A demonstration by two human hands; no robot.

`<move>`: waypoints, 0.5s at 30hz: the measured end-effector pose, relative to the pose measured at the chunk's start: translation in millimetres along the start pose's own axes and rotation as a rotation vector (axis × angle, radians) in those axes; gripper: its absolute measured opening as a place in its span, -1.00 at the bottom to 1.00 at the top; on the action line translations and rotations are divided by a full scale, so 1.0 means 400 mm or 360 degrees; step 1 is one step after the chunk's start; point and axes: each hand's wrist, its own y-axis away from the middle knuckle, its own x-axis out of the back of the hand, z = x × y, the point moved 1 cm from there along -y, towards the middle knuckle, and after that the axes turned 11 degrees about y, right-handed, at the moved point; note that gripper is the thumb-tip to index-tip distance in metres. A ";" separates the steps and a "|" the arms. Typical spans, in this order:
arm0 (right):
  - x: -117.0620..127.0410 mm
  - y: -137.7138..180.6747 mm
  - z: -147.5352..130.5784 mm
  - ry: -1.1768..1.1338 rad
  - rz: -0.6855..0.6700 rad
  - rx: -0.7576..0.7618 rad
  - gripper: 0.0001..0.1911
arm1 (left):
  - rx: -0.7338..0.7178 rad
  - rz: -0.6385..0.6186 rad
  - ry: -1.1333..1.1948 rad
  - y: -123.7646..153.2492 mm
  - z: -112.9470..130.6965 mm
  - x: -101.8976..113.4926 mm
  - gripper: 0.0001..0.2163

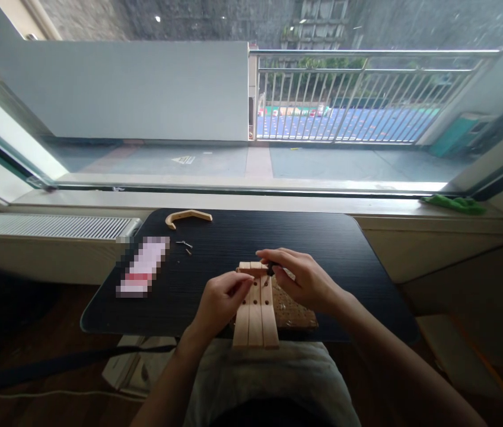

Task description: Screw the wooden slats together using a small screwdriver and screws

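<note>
A light wooden piece of three slats with rows of dark holes (255,325) lies at the near edge of the table. My right hand (302,276) is closed round the dark handle of a screwdriver (272,268), its thin shaft pointing down at a hole in the right slat. Over the left slat, my left hand (225,296) has its thumb and finger pinched together; whatever is between them is too small to make out. Under the slats, and out to their right, sits a brown board with small holes (298,311).
The black table (331,249) stands against the window sill. A curved wooden piece (191,214) lies at its far left, with small metal parts (184,244) nearer me. Left of them is a pixelated pinkish item (147,261). A green cloth (454,204) rests on the sill.
</note>
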 end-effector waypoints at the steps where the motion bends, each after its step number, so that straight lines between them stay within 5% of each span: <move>1: -0.002 0.003 -0.001 -0.0006 0.0019 -0.0002 -0.54 | 0.0002 0.0121 -0.0003 0.004 -0.002 0.008 -0.77; 6: -0.003 0.008 -0.005 0.0034 0.0005 0.0017 -0.48 | 0.0089 0.0535 0.0104 0.001 -0.044 0.011 -0.73; 15: -0.002 0.005 -0.004 0.0013 0.0039 -0.0004 -0.49 | 0.0146 0.0132 0.0170 0.005 -0.111 -0.046 -0.47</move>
